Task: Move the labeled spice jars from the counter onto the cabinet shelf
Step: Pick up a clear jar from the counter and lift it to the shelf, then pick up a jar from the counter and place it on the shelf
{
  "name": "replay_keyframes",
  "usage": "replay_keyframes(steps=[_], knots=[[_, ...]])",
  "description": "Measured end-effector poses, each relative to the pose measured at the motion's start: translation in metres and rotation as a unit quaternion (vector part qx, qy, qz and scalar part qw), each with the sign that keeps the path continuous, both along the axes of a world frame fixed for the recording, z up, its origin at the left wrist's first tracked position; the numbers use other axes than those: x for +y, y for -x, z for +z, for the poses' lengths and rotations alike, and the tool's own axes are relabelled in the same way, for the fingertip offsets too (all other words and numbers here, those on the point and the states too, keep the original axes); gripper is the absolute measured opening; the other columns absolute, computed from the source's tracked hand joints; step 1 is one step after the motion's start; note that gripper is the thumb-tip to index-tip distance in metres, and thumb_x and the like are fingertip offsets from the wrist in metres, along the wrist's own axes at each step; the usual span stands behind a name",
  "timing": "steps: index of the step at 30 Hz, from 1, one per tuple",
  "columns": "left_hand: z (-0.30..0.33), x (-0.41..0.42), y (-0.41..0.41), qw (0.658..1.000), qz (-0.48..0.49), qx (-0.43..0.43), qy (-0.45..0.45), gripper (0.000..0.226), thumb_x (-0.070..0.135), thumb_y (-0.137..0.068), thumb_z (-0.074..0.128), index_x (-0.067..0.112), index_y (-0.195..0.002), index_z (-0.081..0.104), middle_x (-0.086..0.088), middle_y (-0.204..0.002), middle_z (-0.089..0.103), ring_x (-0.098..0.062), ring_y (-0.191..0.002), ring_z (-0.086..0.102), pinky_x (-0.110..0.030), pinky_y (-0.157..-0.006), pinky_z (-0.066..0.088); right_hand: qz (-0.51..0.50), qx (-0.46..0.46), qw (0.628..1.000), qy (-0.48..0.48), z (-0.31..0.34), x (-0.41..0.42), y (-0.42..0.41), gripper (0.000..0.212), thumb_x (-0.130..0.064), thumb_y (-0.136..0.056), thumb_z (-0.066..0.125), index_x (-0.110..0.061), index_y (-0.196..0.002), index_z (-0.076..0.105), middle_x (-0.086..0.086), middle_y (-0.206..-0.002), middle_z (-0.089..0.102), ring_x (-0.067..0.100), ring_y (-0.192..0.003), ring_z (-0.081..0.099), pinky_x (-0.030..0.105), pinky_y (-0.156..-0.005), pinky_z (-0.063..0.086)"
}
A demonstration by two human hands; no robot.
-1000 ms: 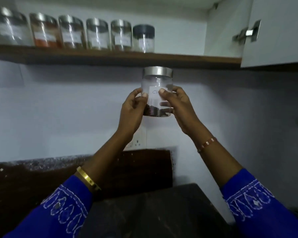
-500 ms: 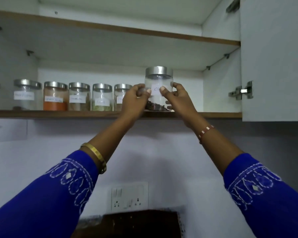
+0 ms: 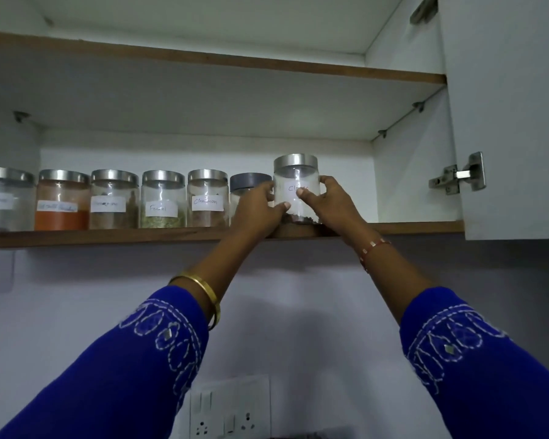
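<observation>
Hands (image 3: 260, 207) around cylindrical steel-lidded glass jar (image 3: 296, 188).

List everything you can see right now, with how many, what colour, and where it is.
Held jar: 1, clear, silver lid, dark spice, right end of the row, at the shelf's front edge.
Silver-lidded jars: 5, clear, white labels, in a row on the shelf.
Grey-lidded jar: 1, behind the left hand.
Shelf: 1, brown edge, lower cabinet level.
Cabinet door: 1, white, open at right.
Hinge: 1, metal, on the door.
Socket plate: 1, white, wall below.
Left hand: on the held jar, gold bangle.
Right hand: on the held jar, beaded bracelet.
</observation>
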State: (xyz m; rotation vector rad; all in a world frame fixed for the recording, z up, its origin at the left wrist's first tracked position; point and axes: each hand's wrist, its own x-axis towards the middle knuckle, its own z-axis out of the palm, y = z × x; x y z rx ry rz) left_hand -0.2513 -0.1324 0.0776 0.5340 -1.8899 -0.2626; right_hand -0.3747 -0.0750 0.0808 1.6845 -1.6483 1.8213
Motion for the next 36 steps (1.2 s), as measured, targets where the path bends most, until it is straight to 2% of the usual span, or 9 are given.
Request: replay_keyframes(steps=[8, 11, 14, 18, 20, 23, 28, 31, 36], knots=[[0.017, -0.013, 0.008, 0.985, 0.021, -0.16, -0.064, 0.037, 0.006, -0.089, 0.052, 0.0, -0.125, 0.052, -0.015, -0.122, 0.059, -0.028, -0.114, 0.054, -0.03, -0.091, 0.041, -0.117, 0.054, 0.989, -0.073, 0.011, -0.021, 0.014, 0.055, -0.029, -0.089, 0.06, 0.0, -0.131, 0.038, 0.018, -0.129, 0.053, 0.031, -0.116, 0.052, 0.032, -0.084, 0.041], [0.024, -0.02, 0.009, 0.977, 0.002, -0.184, -0.107, 0.016, 0.001, -0.09, 0.048, 0.004, -0.101, 0.06, -0.006, -0.103, 0.053, -0.018, -0.102, 0.047, -0.03, -0.092, 0.04, -0.179, 0.108, 0.969, -0.132, 0.012, -0.026, 0.013, 0.035, -0.014, -0.09, 0.056, 0.003, -0.12, 0.048, 0.02, -0.126, 0.055, 0.033, -0.116, 0.052, 0.032, -0.084, 0.042], [0.028, -0.027, 0.013, 0.973, 0.021, -0.205, -0.109, 0.033, 0.0, -0.091, 0.046, 0.022, -0.067, 0.04, 0.004, -0.078, 0.044, -0.017, -0.099, 0.042, -0.031, -0.093, 0.04, -0.205, 0.123, 0.958, -0.16, 0.015, -0.03, 0.015, 0.011, -0.006, -0.09, 0.049, -0.001, -0.08, 0.049, 0.016, -0.093, 0.058, 0.034, -0.096, 0.054, 0.025, -0.062, 0.037], [0.029, -0.032, 0.017, 0.974, 0.049, -0.199, -0.092, 0.032, 0.004, -0.092, 0.042, 0.024, -0.067, 0.039, 0.004, -0.078, 0.045, -0.015, -0.086, 0.047, -0.026, -0.084, 0.044, -0.207, 0.113, 0.955, -0.181, 0.015, -0.028, 0.014, 0.036, -0.001, -0.089, 0.042, -0.01, -0.058, 0.028, 0.003, -0.064, 0.033, 0.019, -0.059, 0.038, 0.018, -0.047, 0.025], [0.026, -0.025, 0.019, 0.966, 0.066, -0.235, -0.083, 0.021, 0.004, -0.092, 0.039, 0.016, -0.078, 0.049, -0.01, -0.102, 0.054, -0.018, -0.09, 0.048, -0.022, -0.077, 0.041, -0.201, 0.107, 0.959, -0.171, 0.012, -0.024, 0.012, 0.028, 0.0, -0.089, 0.042, -0.007, -0.062, 0.038, 0.006, -0.069, 0.043, 0.025, -0.073, 0.047, 0.019, -0.051, 0.032], [0.016, -0.014, 0.021, 0.96, 0.111, -0.252, -0.04, 0.036, 0.009, -0.093, 0.041, 0.001, -0.127, 0.048, -0.017, -0.143, 0.041, -0.029, -0.127, 0.042, -0.031, -0.1, 0.037, -0.182, 0.118, 0.968, -0.123, 0.002, -0.016, 0.006, 0.029, -0.001, -0.09, 0.045, 0.006, -0.116, 0.055, 0.02, -0.122, 0.057, 0.033, -0.117, 0.05, 0.031, -0.09, 0.043], [-0.01, 0.002, 0.01, 0.986, 0.118, -0.109, 0.04, 0.046, 0.007, -0.09, 0.039, 0.012, -0.135, 0.046, -0.01, -0.139, 0.051, -0.026, -0.127, 0.046, -0.034, -0.101, 0.038, -0.13, 0.097, 0.987, 0.026, -0.031, -0.001, -0.012, 0.04, 0.0, -0.09, 0.045, -0.001, -0.13, 0.051, 0.015, -0.131, 0.056, 0.026, -0.121, 0.052, 0.019, -0.096, 0.035], [-0.037, 0.012, 0.002, 0.993, 0.076, -0.015, 0.094, 0.046, 0.002, -0.09, 0.038, 0.011, -0.134, 0.049, -0.011, -0.132, 0.057, -0.025, -0.122, 0.052, -0.032, -0.099, 0.04, -0.083, 0.052, 0.991, 0.091, -0.056, 0.007, -0.029, 0.04, 0.002, -0.089, 0.045, -0.001, -0.129, 0.052, 0.015, -0.131, 0.056, 0.025, -0.123, 0.051, 0.026, -0.104, 0.038], [-0.087, 0.041, -0.022, 0.993, -0.074, 0.086, 0.013, 0.038, 0.001, -0.095, 0.038, 0.002, -0.131, 0.05, -0.012, -0.134, 0.055, -0.02, -0.127, 0.048, -0.013, -0.099, 0.033, -0.022, -0.007, 0.989, 0.149, -0.106, 0.028, -0.061, 0.039, 0.003, -0.09, 0.046, -0.001, -0.129, 0.051, 0.013, -0.133, 0.054, 0.022, -0.126, 0.048, 0.019, -0.105, 0.037]])
